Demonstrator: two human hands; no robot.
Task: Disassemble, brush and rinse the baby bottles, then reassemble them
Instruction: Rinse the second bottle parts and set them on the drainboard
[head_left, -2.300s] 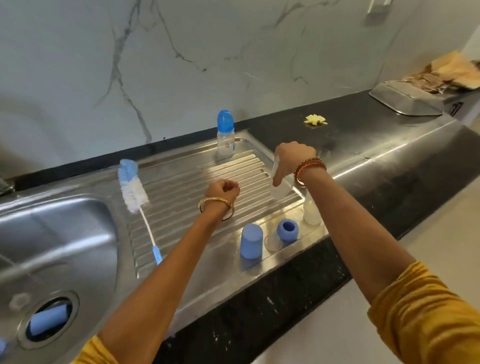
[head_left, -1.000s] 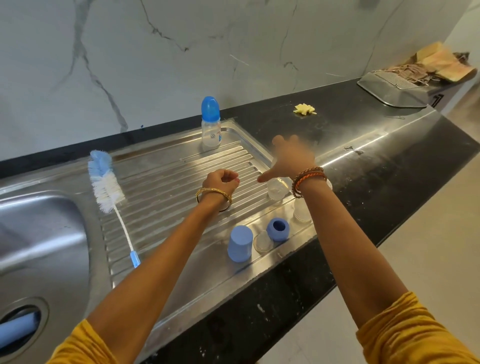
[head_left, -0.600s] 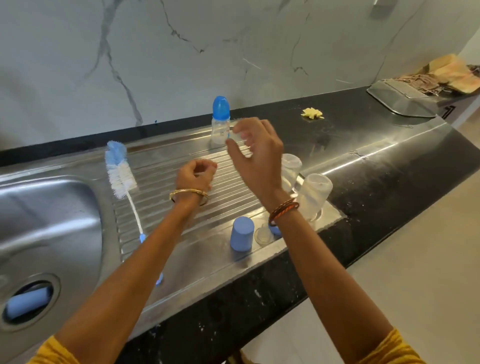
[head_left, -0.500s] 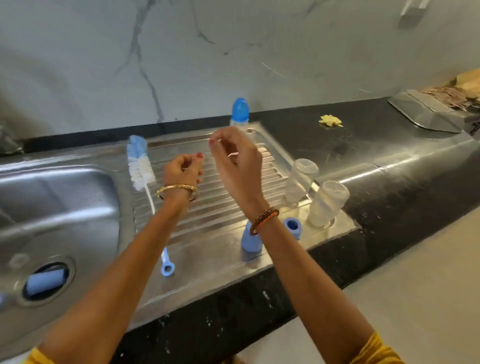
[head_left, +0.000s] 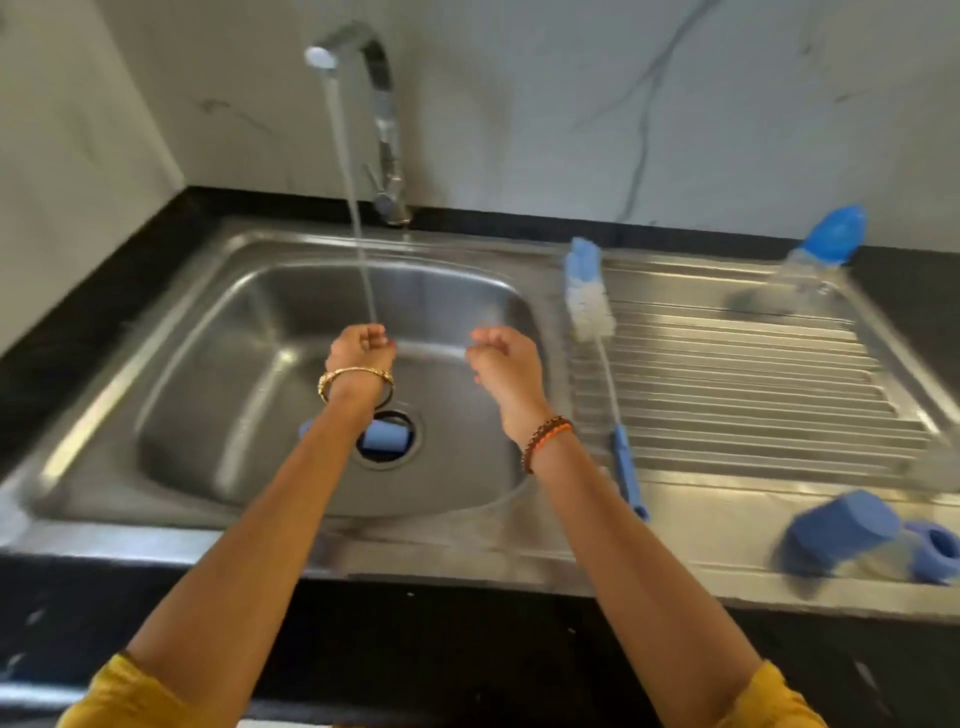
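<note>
The stainless-steel sink (head_left: 218, 374) shines silver-grey, its draining board (head_left: 753, 395) ribbed in parallel lines. A pale blue cylinder (head_left: 385, 435) lies in the dark drain. The long bottle brush (head_left: 589, 306) has white bristles, a blue tip and a blue handle. A clear bottle (head_left: 810, 270) wears a bright blue cap. The wall (head_left: 571, 104) is white marble with grey veins; the countertop (head_left: 78, 322) is black. Both sleeves (head_left: 130, 696) are mustard yellow.

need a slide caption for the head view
Both hands, left and right, held over the sink under the running tap; bottle brush on the drainboard.
</note>
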